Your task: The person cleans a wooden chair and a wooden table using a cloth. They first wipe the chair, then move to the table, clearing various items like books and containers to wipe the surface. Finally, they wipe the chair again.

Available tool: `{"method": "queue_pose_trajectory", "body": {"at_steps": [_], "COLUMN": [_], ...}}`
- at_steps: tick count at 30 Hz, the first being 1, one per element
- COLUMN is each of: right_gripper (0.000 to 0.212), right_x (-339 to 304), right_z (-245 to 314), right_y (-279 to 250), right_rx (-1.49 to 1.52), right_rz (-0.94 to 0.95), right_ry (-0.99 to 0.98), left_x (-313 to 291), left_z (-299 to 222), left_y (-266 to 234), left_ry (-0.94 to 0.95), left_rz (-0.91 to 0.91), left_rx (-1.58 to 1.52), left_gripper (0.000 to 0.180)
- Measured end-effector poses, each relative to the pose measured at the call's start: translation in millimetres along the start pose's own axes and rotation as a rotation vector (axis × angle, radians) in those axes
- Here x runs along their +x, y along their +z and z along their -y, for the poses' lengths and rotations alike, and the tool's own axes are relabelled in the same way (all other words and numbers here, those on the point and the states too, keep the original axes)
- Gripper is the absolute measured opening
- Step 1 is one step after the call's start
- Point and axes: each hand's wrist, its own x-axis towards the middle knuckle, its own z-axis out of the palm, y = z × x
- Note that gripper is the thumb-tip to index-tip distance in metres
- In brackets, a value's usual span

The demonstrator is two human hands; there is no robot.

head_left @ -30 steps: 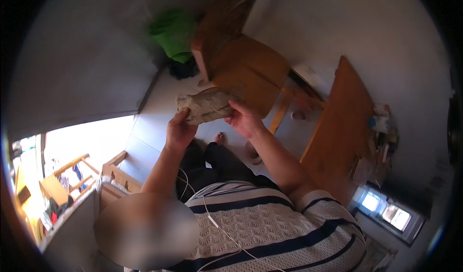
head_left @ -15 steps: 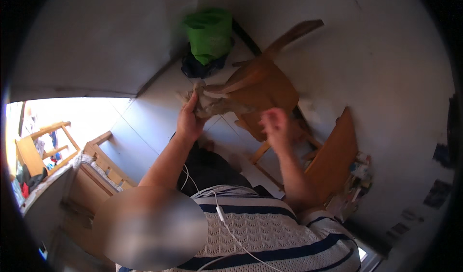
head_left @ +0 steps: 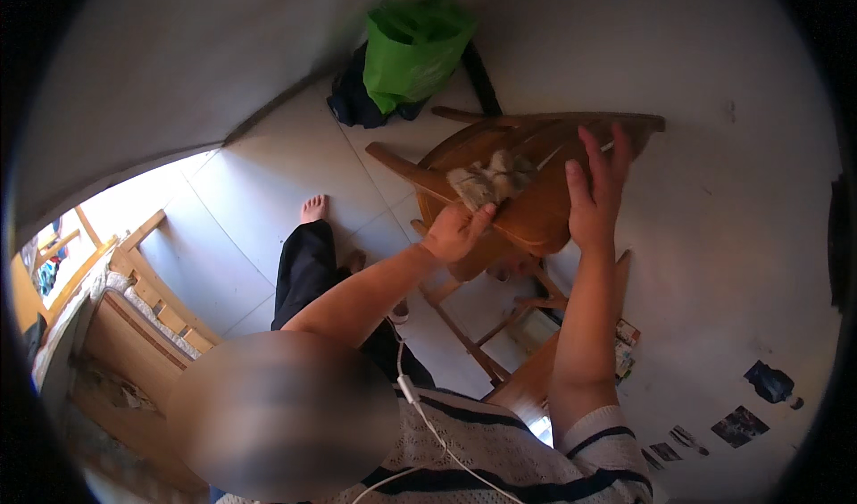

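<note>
A brown wooden chair [head_left: 541, 220] with curved arms stands ahead of me, against the pale wall. My left hand [head_left: 458, 233] is closed on a crumpled beige cloth [head_left: 491, 179], which bunches over the chair between its arms. Whether the cloth presses on the wood I cannot tell. My right hand [head_left: 596, 191] is raised at the right side of the chair, fingers spread and nothing in them. Its fingertips overlap the chair's top rail [head_left: 625, 122] in view; contact is unclear.
A green bag [head_left: 412, 58] sits beyond the chair on a dark bundle [head_left: 350, 93]. My bare foot [head_left: 314, 208] rests on the tiled floor. Slatted wooden furniture [head_left: 170, 299] stands at the left. A white cable [head_left: 409, 388] hangs across my front.
My left hand has carried the cloth rightward onto the chair. My right hand has risen and moved right, fingers now spread. The view has shifted, and the chair appears turned.
</note>
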Motion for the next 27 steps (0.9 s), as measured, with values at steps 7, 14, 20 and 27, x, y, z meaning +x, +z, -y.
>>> {"method": "queue_pose_trajectory", "body": {"at_steps": [7, 14, 20, 27], "right_gripper": [0.04, 0.06, 0.071, 0.075], "right_x": [9, 8, 5, -15], "right_z": [5, 1, -6, 10], "right_y": [4, 11, 9, 15], "right_rx": [-0.22, -0.039, 0.126, 0.749], "right_rz": [0.179, 0.021, -0.011, -0.339], "right_ry": [-0.035, 0.015, 0.024, 0.521], "left_x": [83, 100, 19, 32], "left_z": [174, 177, 8, -83], "left_y": [-61, -68, -17, 29], "left_ry": [-0.251, -0.541, -0.331, 0.423], "left_rz": [-0.088, -0.154, 0.21, 0.169], "left_rx": [0.366, 0.118, 0.398, 0.095], "left_gripper": [0.039, 0.063, 0.047, 0.04]}}
